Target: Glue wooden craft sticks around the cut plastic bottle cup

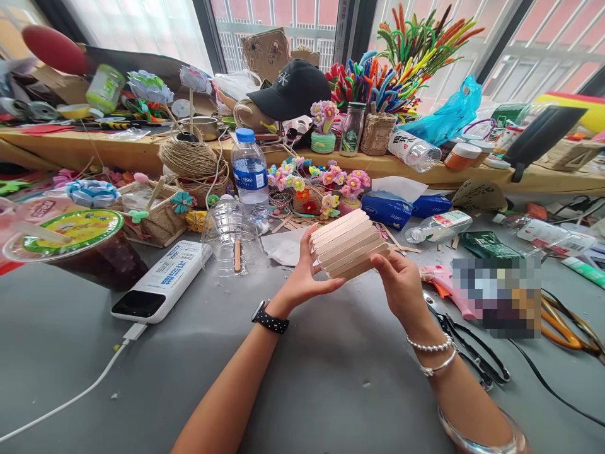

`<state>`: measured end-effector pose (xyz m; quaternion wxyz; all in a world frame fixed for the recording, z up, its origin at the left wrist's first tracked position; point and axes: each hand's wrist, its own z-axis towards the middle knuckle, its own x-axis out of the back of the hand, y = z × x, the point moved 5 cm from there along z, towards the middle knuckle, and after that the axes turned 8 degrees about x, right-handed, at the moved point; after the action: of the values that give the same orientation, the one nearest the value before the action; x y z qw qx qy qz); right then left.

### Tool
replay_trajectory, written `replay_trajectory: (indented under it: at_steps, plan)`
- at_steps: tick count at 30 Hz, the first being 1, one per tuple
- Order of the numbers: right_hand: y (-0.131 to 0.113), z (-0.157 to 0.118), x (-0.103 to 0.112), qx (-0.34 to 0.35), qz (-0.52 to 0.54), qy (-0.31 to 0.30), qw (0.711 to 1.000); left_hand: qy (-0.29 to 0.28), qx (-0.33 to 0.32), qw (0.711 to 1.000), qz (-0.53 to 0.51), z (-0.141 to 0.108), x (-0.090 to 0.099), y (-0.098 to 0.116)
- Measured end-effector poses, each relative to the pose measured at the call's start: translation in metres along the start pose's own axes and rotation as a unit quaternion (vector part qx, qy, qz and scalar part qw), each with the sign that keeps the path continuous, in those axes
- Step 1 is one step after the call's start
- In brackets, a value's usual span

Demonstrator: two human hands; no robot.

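Both my hands hold a small box-like piece made of pale popsicle sticks (pixel 347 243) laid side by side, raised a little above the grey table. My left hand (pixel 307 274), with a watch on its wrist, grips the left side, its thumb along the lower edge and fingers behind. At the right end, my right hand (pixel 401 280) pinches the piece between thumb and fingers. The fingers behind the sticks are partly hidden. Left of my hands lies a clear plastic container (pixel 231 233) with a single popsicle stick (pixel 237 255) on it.
A white power bank (pixel 163 284) with a cable and a cup of dark drink (pixel 89 252) stand on the left. A water bottle (pixel 249 173) stands behind. To the right lie a pink glue gun (pixel 454 290), black-framed glasses (pixel 472 350) and orange-handled scissors (pixel 562 325).
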<state>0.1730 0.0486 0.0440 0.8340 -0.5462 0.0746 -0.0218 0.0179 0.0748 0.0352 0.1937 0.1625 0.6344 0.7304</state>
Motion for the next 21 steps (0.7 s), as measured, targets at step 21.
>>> replay_trajectory:
  at_steps: [21]
  plan:
    - [0.0038,0.0034,0.0028,-0.029,0.074,-0.004,0.997,0.015,0.016,1.0,-0.006,0.0007,0.0023,-0.0015]
